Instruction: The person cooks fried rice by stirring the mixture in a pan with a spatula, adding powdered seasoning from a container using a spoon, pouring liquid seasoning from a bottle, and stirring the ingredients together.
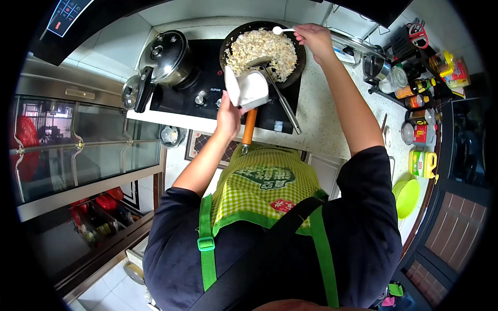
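My left hand (228,118) grips a white seasoning box (253,89) with its lid flipped up, held above the near side of the wok. In my right hand (315,41) is a small white spoon (279,30), pinched by its handle over the wok's far right rim. The dark wok (299,66) sits on the cooktop, full of fried rice (270,47) with small mixed bits. A metal spatula (282,101) rests in the rice, its handle leaning out toward me. The wok's wooden handle (249,126) points at my apron; what lies inside the box cannot be made out.
A lidded pressure cooker (165,57) stands left of the wok on the black cooktop (174,98). To the right are a rack of seasoning bottles (415,93), a yellow oil jug (423,164) and a green bowl (406,198). A range hood (116,15) overhangs the upper left.
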Motion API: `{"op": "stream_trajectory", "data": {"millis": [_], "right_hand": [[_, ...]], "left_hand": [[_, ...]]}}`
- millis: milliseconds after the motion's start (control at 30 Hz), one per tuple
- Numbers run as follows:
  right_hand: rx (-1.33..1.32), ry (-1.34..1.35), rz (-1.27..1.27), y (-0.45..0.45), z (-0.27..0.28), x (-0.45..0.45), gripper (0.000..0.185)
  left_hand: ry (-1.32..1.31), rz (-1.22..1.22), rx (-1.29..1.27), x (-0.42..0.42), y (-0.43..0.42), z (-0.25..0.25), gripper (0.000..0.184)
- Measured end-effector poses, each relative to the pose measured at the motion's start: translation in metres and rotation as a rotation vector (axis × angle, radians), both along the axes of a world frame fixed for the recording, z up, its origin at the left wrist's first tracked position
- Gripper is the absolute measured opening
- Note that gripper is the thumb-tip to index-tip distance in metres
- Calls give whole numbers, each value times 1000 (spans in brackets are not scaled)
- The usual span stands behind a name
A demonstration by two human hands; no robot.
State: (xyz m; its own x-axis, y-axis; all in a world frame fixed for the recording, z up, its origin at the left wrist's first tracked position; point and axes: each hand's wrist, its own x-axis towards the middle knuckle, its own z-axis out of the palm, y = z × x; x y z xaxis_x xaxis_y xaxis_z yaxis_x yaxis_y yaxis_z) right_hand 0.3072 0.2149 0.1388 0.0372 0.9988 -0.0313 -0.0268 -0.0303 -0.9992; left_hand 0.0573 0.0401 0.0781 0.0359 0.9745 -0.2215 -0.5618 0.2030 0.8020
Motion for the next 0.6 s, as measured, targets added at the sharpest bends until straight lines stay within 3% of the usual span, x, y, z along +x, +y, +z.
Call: {"op": "stream_trajectory", "data": {"millis": [67, 100, 367, 600], "right_hand": [[22, -34, -6, 12, -12, -3, 21], [43, -28, -30, 17, -17, -4, 18], [87, -51, -96, 42, -32, -2, 14], [201, -386, -28, 56, -43, -12, 16]], "left_hand": [[43, 52, 16, -8, 3, 11, 51], [6, 55, 4, -26, 12, -24, 50], [-14, 131, 45, -38, 7, -3, 46], [23, 179, 43, -46, -4, 0, 53]]}}
